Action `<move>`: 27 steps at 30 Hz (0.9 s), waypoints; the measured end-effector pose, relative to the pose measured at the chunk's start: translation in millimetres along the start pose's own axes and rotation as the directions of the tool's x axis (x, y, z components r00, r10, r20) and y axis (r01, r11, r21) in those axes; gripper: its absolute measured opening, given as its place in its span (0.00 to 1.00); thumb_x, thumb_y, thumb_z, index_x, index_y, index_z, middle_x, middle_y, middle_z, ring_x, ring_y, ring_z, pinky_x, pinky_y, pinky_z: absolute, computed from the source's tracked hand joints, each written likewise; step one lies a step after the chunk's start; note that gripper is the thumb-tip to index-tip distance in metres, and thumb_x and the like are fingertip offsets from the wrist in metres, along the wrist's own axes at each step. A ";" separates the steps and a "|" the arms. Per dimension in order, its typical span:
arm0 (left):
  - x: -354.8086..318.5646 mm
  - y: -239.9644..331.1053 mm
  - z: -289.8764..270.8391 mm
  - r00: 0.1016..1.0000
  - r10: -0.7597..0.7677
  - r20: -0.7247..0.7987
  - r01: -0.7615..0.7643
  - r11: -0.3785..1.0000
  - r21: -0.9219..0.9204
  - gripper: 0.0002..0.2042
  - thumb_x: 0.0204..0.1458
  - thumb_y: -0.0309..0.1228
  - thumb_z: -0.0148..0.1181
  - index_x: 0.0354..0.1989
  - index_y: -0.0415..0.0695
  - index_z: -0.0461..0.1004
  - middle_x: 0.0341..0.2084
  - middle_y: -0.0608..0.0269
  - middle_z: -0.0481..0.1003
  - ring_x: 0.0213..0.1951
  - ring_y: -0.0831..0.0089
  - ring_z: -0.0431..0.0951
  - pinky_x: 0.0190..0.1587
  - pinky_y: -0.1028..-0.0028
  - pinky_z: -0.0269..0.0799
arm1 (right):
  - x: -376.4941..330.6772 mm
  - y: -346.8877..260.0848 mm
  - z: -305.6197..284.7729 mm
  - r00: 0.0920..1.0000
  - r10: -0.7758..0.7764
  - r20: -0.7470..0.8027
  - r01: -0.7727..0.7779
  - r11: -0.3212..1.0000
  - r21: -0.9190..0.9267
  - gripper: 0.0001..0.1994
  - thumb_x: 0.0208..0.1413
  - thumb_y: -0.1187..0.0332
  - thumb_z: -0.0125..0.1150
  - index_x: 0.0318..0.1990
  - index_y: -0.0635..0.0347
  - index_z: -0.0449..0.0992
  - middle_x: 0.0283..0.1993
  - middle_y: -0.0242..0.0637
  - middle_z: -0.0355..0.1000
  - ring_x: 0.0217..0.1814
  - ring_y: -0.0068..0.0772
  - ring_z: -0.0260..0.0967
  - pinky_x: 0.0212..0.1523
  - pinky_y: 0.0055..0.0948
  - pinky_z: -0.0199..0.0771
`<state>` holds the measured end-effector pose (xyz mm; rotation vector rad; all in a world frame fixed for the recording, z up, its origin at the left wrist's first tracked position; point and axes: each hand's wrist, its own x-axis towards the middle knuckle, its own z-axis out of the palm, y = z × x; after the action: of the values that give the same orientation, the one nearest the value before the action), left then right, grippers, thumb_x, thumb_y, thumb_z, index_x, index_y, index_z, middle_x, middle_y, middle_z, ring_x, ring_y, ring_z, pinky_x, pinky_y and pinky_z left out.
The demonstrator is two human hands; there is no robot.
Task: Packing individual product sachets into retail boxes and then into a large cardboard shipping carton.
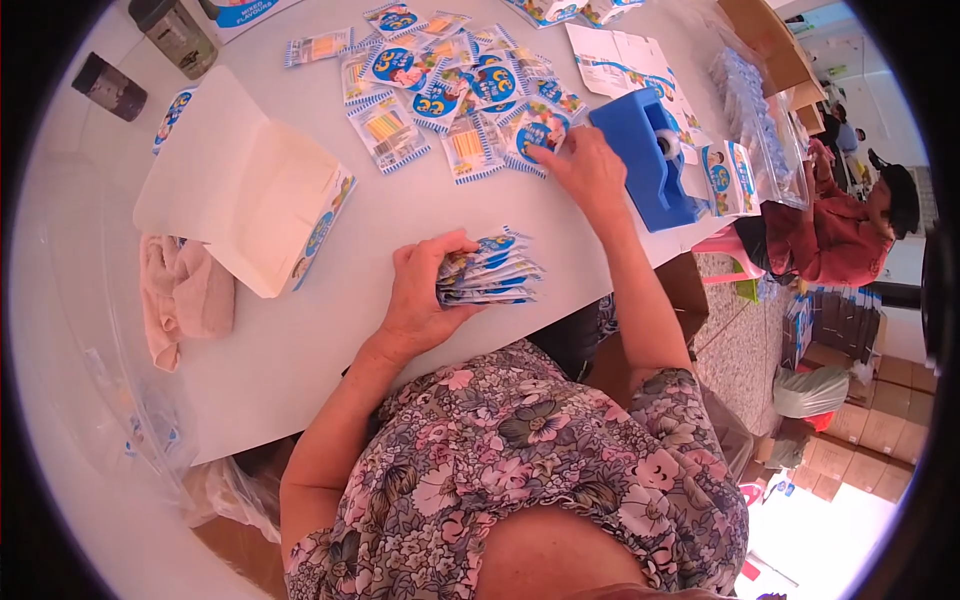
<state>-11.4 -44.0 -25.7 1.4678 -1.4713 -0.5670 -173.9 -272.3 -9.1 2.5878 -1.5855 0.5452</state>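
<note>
Left hand (420, 295) gripped a stack of packets (492, 272) at its right, resting on the white desk (300, 340). Right hand (585, 168), fingers spread flat, pressed one loose packet (535, 135) in the scattered pile, blue tape dispenser (650, 160) just beside.

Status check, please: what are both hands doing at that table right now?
Left hand grips stack of packets. Right hand on loose packets. Blue tape dispenser beside right hand.
</note>
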 end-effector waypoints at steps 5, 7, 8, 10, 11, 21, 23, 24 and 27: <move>-1.7 -11.2 2.9 0.998 0.045 0.046 -0.041 0.995 -0.095 0.27 0.34 0.29 0.78 0.46 0.47 0.74 0.61 0.52 0.61 0.57 0.61 0.68 0.57 0.64 0.67 | -16.1 -0.4 -1.8 0.970 0.212 0.115 -0.239 0.780 0.578 0.14 0.49 0.64 0.70 0.38 0.63 0.76 0.31 0.34 0.76 0.30 0.22 0.70 0.32 0.24 0.70; -1.9 -9.4 4.7 0.999 0.006 -0.032 -0.013 0.979 -0.203 0.25 0.35 0.31 0.78 0.45 0.47 0.75 0.66 0.50 0.55 0.56 0.60 0.69 0.57 0.64 0.67 | -30.3 -3.4 -7.2 0.976 0.208 0.060 -0.186 0.667 0.721 0.12 0.50 0.67 0.69 0.39 0.63 0.76 0.31 0.33 0.75 0.30 0.20 0.69 0.31 0.23 0.69; -0.8 -7.4 3.3 0.999 0.032 -0.043 -0.038 0.986 -0.160 0.25 0.35 0.31 0.79 0.44 0.49 0.75 0.67 0.48 0.50 0.56 0.59 0.68 0.57 0.64 0.67 | -39.5 -12.0 -16.3 0.999 0.018 0.038 -0.039 0.729 0.683 0.12 0.50 0.70 0.69 0.40 0.64 0.76 0.30 0.33 0.75 0.30 0.19 0.68 0.31 0.22 0.69; -0.1 -8.7 1.5 0.997 0.056 -0.052 -0.062 0.991 -0.116 0.24 0.34 0.31 0.79 0.43 0.50 0.76 0.69 0.46 0.45 0.57 0.58 0.68 0.57 0.64 0.67 | -50.3 -26.6 -26.9 0.978 -0.187 0.091 0.088 0.768 0.634 0.14 0.50 0.72 0.69 0.44 0.64 0.75 0.32 0.35 0.76 0.31 0.18 0.69 0.34 0.21 0.70; 0.5 -9.9 2.0 0.998 0.057 -0.040 -0.062 0.990 -0.130 0.24 0.34 0.31 0.79 0.43 0.50 0.76 0.70 0.45 0.45 0.58 0.58 0.68 0.57 0.64 0.68 | -48.3 -24.7 -25.5 0.978 -0.188 0.092 0.088 0.768 0.634 0.14 0.50 0.72 0.69 0.44 0.64 0.75 0.32 0.35 0.76 0.31 0.18 0.69 0.34 0.21 0.70; -3.7 -11.4 3.7 0.999 0.031 -0.011 -0.033 0.980 -0.197 0.24 0.35 0.28 0.78 0.43 0.47 0.74 0.67 0.46 0.52 0.52 0.63 0.72 0.53 0.67 0.69 | -52.4 -24.8 -38.0 0.859 -0.506 0.076 0.348 0.687 0.638 0.08 0.50 0.74 0.66 0.40 0.59 0.79 0.39 0.41 0.78 0.38 0.39 0.77 0.38 0.31 0.76; -0.7 -13.8 0.1 0.996 0.072 0.045 -0.064 0.985 -0.158 0.25 0.35 0.27 0.77 0.44 0.46 0.72 0.65 0.47 0.56 0.51 0.62 0.72 0.53 0.68 0.68 | -40.6 -21.5 -24.3 0.886 -0.424 0.185 0.139 0.626 0.767 0.10 0.50 0.73 0.66 0.41 0.57 0.80 0.40 0.41 0.78 0.37 0.40 0.76 0.38 0.34 0.76; -0.1 -14.9 -0.4 0.989 0.108 0.101 -0.095 0.988 -0.121 0.27 0.35 0.26 0.77 0.46 0.45 0.71 0.63 0.48 0.60 0.50 0.62 0.72 0.54 0.68 0.68 | -25.5 -26.5 -24.5 0.955 -0.213 0.207 0.001 0.700 0.714 0.14 0.48 0.73 0.67 0.45 0.56 0.80 0.41 0.41 0.77 0.38 0.43 0.75 0.39 0.35 0.75; -3.9 -7.8 2.6 0.993 -0.091 0.076 0.108 0.960 -0.260 0.29 0.34 0.26 0.78 0.48 0.45 0.70 0.60 0.50 0.64 0.52 0.59 0.71 0.55 0.66 0.67 | 10.4 -24.2 -3.0 0.859 -0.470 -0.202 0.495 0.864 0.093 0.16 0.48 0.73 0.66 0.47 0.59 0.78 0.46 0.41 0.75 0.40 0.34 0.73 0.42 0.30 0.72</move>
<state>-10.4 -42.5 -34.6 1.3285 -1.3178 -0.8451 -149.4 -269.1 0.3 2.7961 -0.8146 0.8238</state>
